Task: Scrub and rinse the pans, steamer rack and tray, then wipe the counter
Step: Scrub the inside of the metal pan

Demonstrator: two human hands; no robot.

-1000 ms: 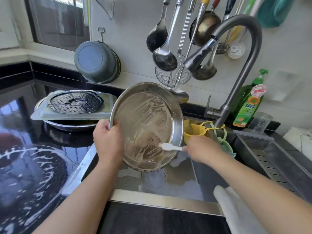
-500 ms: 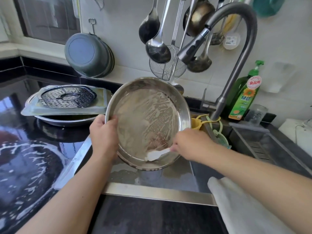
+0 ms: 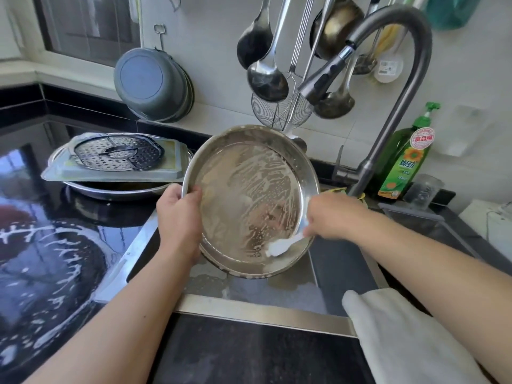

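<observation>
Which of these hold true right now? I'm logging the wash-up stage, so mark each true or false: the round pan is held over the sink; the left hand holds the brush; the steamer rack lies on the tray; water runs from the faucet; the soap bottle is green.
1. The round pan is held tilted over the sink. True.
2. The left hand holds the brush. False: it grips the pan's rim; the right hand holds the brush.
3. The steamer rack lies on the tray. True.
4. Water runs from the faucet. False: no stream shows.
5. The soap bottle is green. True.
</observation>
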